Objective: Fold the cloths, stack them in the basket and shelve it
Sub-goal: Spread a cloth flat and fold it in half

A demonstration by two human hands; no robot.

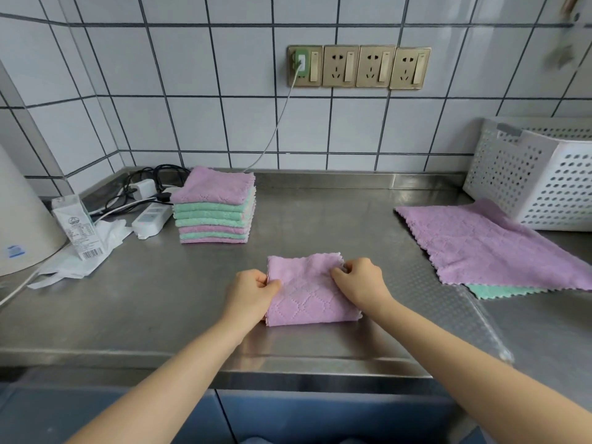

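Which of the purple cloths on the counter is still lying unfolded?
The large purple cloth spread flat by the white perforated basket, atop a green cloth; the others are folded.

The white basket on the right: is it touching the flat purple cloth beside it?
Touching. In the head view, the far corner of the flat purple cloth runs right up against the bottom of the white basket, with no steel counter showing between them.

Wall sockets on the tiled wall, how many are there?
4, in one row of brass-coloured wall sockets: far left with green charger, second, third, far right.
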